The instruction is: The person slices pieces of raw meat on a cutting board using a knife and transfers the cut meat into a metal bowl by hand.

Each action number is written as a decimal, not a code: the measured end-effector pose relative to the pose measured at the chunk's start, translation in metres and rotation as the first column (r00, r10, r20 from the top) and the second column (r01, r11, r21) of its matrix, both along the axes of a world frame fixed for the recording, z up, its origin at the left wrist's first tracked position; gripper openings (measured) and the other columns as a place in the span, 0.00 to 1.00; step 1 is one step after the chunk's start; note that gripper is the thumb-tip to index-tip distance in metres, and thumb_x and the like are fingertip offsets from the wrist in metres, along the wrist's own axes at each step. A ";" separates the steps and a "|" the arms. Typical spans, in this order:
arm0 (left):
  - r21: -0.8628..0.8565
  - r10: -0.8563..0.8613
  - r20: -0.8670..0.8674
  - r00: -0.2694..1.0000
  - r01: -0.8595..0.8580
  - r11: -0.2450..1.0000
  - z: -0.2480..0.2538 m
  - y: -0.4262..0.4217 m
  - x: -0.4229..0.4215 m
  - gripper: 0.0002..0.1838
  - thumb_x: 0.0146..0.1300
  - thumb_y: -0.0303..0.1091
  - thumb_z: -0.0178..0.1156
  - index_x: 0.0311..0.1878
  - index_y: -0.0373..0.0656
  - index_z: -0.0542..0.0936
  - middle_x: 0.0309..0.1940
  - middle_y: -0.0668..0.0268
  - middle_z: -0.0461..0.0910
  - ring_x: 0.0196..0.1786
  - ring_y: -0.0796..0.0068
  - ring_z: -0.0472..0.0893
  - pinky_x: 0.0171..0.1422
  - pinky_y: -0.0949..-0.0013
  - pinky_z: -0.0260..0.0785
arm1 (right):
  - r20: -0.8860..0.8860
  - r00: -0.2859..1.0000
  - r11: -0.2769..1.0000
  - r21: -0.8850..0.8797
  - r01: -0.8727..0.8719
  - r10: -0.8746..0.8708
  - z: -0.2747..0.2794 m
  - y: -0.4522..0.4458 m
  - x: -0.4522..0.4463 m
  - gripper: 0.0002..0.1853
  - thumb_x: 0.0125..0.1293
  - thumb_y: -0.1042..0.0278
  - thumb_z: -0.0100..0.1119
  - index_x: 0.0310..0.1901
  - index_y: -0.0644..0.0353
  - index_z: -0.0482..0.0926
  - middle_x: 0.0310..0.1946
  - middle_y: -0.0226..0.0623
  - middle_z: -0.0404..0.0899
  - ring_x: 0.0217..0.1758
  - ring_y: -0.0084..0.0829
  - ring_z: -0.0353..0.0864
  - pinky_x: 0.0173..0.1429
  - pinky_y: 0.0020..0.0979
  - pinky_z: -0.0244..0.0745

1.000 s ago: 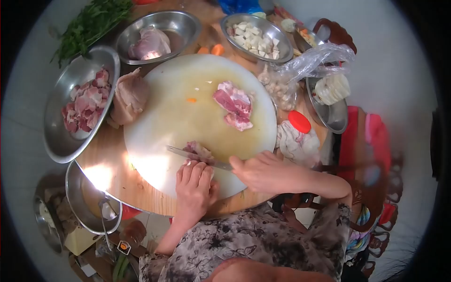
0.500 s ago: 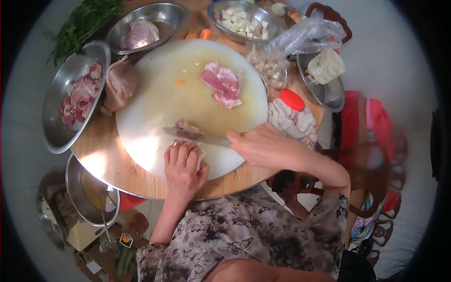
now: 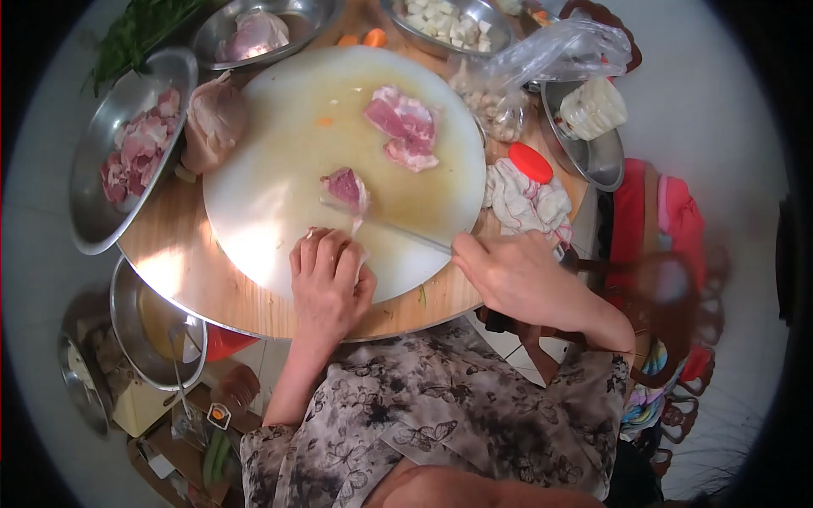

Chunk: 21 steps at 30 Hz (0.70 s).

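Observation:
My right hand (image 3: 517, 271) grips the handle of a kitchen knife (image 3: 411, 235), its blade pointing left and low over the white round cutting board (image 3: 279, 169). A small cut of raw meat (image 3: 345, 186) lies by the blade's far end, with a pale strip trailing toward me. My left hand (image 3: 330, 279) is closed, fingers curled down at the board's near edge on a pale bit of meat that is mostly hidden beneath them. A larger slab of raw meat (image 3: 402, 123) rests farther back on the board, apart from both hands.
At the left, a metal bowl (image 3: 85, 186) holds cut meat, beside a large pale piece of meat (image 3: 213, 123). Behind are bowls with meat (image 3: 254, 35) and white cubes (image 3: 445, 21). A bagged heap of garlic (image 3: 500, 114), a red lid (image 3: 530, 162) and a cloth (image 3: 529, 203) lie right.
The knife has swung away from my left hand, and my right hand has shifted right. The small cut of meat now lies farther up the board, turned with its red side showing. The view has shifted slightly.

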<state>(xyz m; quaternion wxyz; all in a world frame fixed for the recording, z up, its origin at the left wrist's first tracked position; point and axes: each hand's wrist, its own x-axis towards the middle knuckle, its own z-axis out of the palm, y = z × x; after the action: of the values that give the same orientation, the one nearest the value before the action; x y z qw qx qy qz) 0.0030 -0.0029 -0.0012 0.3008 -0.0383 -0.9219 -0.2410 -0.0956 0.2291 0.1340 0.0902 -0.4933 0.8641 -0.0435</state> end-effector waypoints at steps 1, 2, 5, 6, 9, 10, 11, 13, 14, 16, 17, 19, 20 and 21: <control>0.002 0.001 0.003 1.000 -0.001 1.000 0.000 0.000 0.000 0.19 0.45 0.22 0.65 0.44 0.43 0.80 0.48 0.61 0.80 0.55 0.53 0.80 0.61 0.49 0.69 | 0.028 0.999 0.998 0.062 -0.020 0.018 0.004 0.001 0.004 0.08 0.70 0.72 0.62 0.41 0.63 0.71 0.25 0.40 0.79 0.26 0.43 0.84 0.26 0.42 0.69; 0.002 0.000 0.000 1.000 0.000 1.000 0.001 0.000 -0.001 0.19 0.45 0.22 0.65 0.44 0.42 0.80 0.47 0.61 0.80 0.55 0.53 0.80 0.61 0.50 0.69 | 0.058 0.998 0.992 0.123 -0.040 0.033 0.005 0.001 0.006 0.09 0.68 0.74 0.62 0.42 0.64 0.71 0.25 0.40 0.79 0.27 0.43 0.84 0.27 0.43 0.69; -0.010 -0.016 0.016 1.000 0.016 1.000 0.002 0.000 0.000 0.19 0.45 0.23 0.64 0.44 0.41 0.81 0.47 0.60 0.79 0.55 0.54 0.80 0.65 0.48 0.69 | 0.103 0.992 0.983 0.163 -0.083 0.067 -0.002 -0.007 0.008 0.14 0.60 0.77 0.61 0.46 0.65 0.70 0.25 0.41 0.79 0.29 0.46 0.85 0.30 0.44 0.71; -0.024 -0.028 0.032 0.999 0.029 0.999 0.002 0.000 -0.001 0.18 0.45 0.23 0.64 0.44 0.40 0.81 0.48 0.59 0.79 0.55 0.55 0.80 0.68 0.46 0.69 | 0.106 0.992 0.983 0.164 -0.081 0.064 -0.007 -0.013 0.006 0.14 0.60 0.77 0.61 0.46 0.65 0.70 0.25 0.41 0.79 0.29 0.46 0.85 0.30 0.44 0.71; -0.022 -0.053 0.048 0.997 0.054 0.998 0.001 -0.001 -0.002 0.19 0.44 0.24 0.64 0.45 0.39 0.81 0.48 0.60 0.79 0.56 0.56 0.80 0.69 0.46 0.69 | 0.093 0.987 0.990 0.042 -0.135 0.131 -0.029 -0.040 -0.004 0.18 0.57 0.79 0.61 0.48 0.67 0.69 0.26 0.44 0.81 0.29 0.49 0.86 0.32 0.47 0.73; -0.026 -0.059 0.050 0.997 0.060 0.998 0.001 -0.001 -0.002 0.19 0.44 0.24 0.64 0.45 0.39 0.81 0.48 0.60 0.79 0.56 0.56 0.80 0.69 0.46 0.69 | 0.051 0.988 0.989 -0.019 -0.146 0.147 -0.036 -0.052 -0.007 0.17 0.60 0.77 0.61 0.49 0.69 0.71 0.24 0.44 0.81 0.29 0.48 0.87 0.31 0.47 0.73; -0.021 -0.065 0.059 0.996 0.066 0.998 0.001 -0.002 -0.002 0.20 0.45 0.24 0.65 0.46 0.40 0.82 0.50 0.60 0.80 0.57 0.53 0.79 0.68 0.47 0.69 | 0.007 0.987 0.984 -0.078 -0.162 0.163 -0.040 -0.062 -0.011 0.16 0.62 0.75 0.60 0.50 0.71 0.73 0.23 0.44 0.82 0.29 0.48 0.87 0.31 0.47 0.73; -0.019 -0.060 0.079 0.995 0.062 0.998 0.004 -0.002 0.002 0.20 0.46 0.24 0.67 0.47 0.41 0.83 0.52 0.60 0.80 0.58 0.51 0.79 0.66 0.48 0.68 | 0.066 0.990 0.992 -0.036 -0.123 0.125 -0.040 -0.080 -0.019 0.15 0.64 0.74 0.59 0.50 0.71 0.73 0.24 0.47 0.83 0.30 0.49 0.88 0.33 0.49 0.75; -0.048 -0.038 0.037 0.999 0.039 0.998 0.007 -0.002 0.003 0.21 0.48 0.26 0.69 0.49 0.40 0.83 0.55 0.57 0.79 0.59 0.49 0.78 0.68 0.47 0.67 | 0.118 0.989 0.996 0.016 -0.089 0.086 -0.040 -0.085 -0.024 0.13 0.67 0.74 0.57 0.50 0.71 0.73 0.25 0.49 0.84 0.31 0.50 0.88 0.34 0.51 0.76; -0.072 0.001 0.001 1.000 -0.001 0.997 0.012 -0.002 0.011 0.22 0.50 0.28 0.71 0.51 0.40 0.82 0.58 0.55 0.78 0.61 0.46 0.77 0.70 0.46 0.66 | 0.138 0.987 0.996 -0.033 -0.083 0.087 -0.046 -0.074 -0.044 0.12 0.72 0.69 0.56 0.49 0.68 0.72 0.24 0.49 0.83 0.29 0.53 0.87 0.33 0.52 0.76; -0.017 0.040 -0.038 0.998 -0.041 0.999 0.014 -0.003 0.015 0.23 0.51 0.29 0.73 0.53 0.40 0.82 0.59 0.52 0.76 0.61 0.45 0.77 0.70 0.45 0.67 | 0.149 0.986 0.995 -0.078 -0.064 0.075 -0.047 -0.065 -0.051 0.11 0.77 0.64 0.54 0.49 0.65 0.72 0.22 0.49 0.82 0.27 0.55 0.85 0.31 0.53 0.75; 0.044 0.101 -0.074 0.992 -0.098 0.994 0.006 -0.005 0.023 0.25 0.52 0.30 0.75 0.55 0.39 0.81 0.61 0.50 0.75 0.62 0.44 0.76 0.70 0.45 0.67 | 0.070 0.997 0.998 -0.053 0.037 -0.033 -0.042 -0.050 -0.051 0.11 0.78 0.63 0.54 0.47 0.64 0.72 0.22 0.49 0.82 0.26 0.55 0.84 0.29 0.53 0.74; 0.149 0.120 -0.077 0.990 -0.107 0.983 -0.006 -0.007 0.031 0.26 0.52 0.29 0.76 0.55 0.39 0.81 0.60 0.49 0.74 0.62 0.45 0.77 0.68 0.46 0.69 | -0.015 0.987 0.986 -0.045 0.160 -0.161 -0.040 -0.043 -0.048 0.11 0.79 0.62 0.55 0.46 0.63 0.71 0.21 0.48 0.81 0.25 0.56 0.83 0.28 0.52 0.72; 0.251 0.135 -0.081 0.988 -0.111 0.962 -0.010 -0.008 0.035 0.27 0.51 0.28 0.78 0.56 0.40 0.81 0.60 0.49 0.74 0.61 0.46 0.77 0.66 0.47 0.70 | -0.012 0.988 0.987 -0.042 0.154 -0.154 -0.038 -0.038 -0.045 0.11 0.79 0.62 0.55 0.46 0.63 0.71 0.21 0.48 0.81 0.25 0.56 0.83 0.28 0.52 0.72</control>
<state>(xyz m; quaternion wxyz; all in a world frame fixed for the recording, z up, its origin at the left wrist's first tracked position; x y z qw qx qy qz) 0.0378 -0.0112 -0.0115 0.3621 0.0450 -0.8699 -0.3320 -0.1405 0.1914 0.0963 0.0699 -0.4271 0.8992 -0.0642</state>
